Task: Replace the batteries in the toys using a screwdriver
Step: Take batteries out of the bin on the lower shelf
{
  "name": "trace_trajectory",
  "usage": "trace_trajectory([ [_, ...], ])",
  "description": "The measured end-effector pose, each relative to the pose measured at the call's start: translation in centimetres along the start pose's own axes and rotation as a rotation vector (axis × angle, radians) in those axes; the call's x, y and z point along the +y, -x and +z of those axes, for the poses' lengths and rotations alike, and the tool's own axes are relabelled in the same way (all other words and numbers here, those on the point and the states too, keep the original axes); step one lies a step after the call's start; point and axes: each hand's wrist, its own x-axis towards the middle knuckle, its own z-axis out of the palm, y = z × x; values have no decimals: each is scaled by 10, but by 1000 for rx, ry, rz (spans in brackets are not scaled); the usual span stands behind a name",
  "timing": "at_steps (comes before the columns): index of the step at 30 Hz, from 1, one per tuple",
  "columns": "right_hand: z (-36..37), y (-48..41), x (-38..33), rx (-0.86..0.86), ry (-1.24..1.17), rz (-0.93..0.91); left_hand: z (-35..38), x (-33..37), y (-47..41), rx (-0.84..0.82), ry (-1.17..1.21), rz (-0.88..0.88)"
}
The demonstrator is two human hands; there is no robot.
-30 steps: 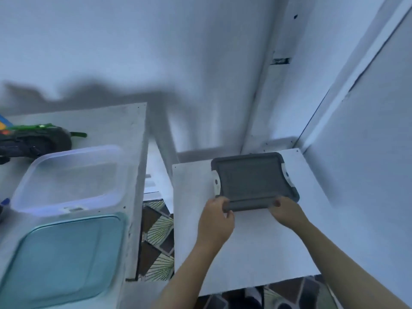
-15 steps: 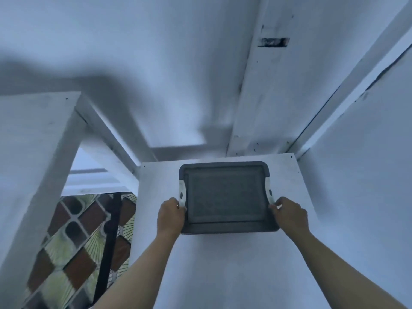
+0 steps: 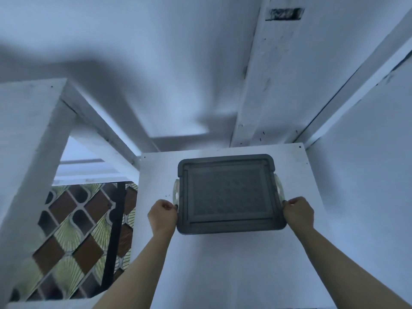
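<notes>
- Compared with a second ago, the grey box (image 3: 229,195) has gone from skewed to sitting square with the white shelf top (image 3: 223,275). Both hands have shifted from its near edge out to its two sides. Since half a second ago, pretty much nothing has changed.
- The box is dark grey with a ribbed lid on it, over the back half of the shelf top, close to the rear wall. Can't tell if it's resting there or raised a touch.
- There's a pale latch on each side: left latch (image 3: 176,192), right latch (image 3: 279,186).
- The left hand (image 3: 162,216) has its fingers curled against the box's left side, just below that latch.
- The right hand (image 3: 298,212) does the same on the right side, so the hands are well apart and clamped on the box between them.
- A white side panel (image 3: 367,175) stands right beside the shelf top.
- The rear wall (image 3: 156,63) is white, with a dark slot (image 3: 284,14) high up.
- Off to the left there's a white table (image 3: 29,130), with patterned floor tiles (image 3: 66,241) and a black pole (image 3: 113,230) showing under it.
</notes>
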Motion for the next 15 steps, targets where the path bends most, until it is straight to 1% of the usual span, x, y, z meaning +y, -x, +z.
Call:
trace_trajectory([
  [1,0,3,-4,37,-16,-34,-1,2,1,3,-32,39],
  [3,-1,9,-16,105,6,-179,-2,4,2,16,-79,139],
  [5,0,14,-28,98,53,-264,-2,8,6,9,-103,243],
  [7,2,16,-38,44,39,-243,3,11,8,-58,-154,301],
  [9,2,15,-42,14,34,-199,7,16,8,-136,-204,292],
  [10,2,14,-43,-2,43,-189,8,19,9,-147,-199,278],
  [12,0,14,-46,-35,16,-164,7,23,12,-116,-165,266],
  [15,-5,18,-52,-77,-114,-164,-2,27,19,-40,-104,312],
])
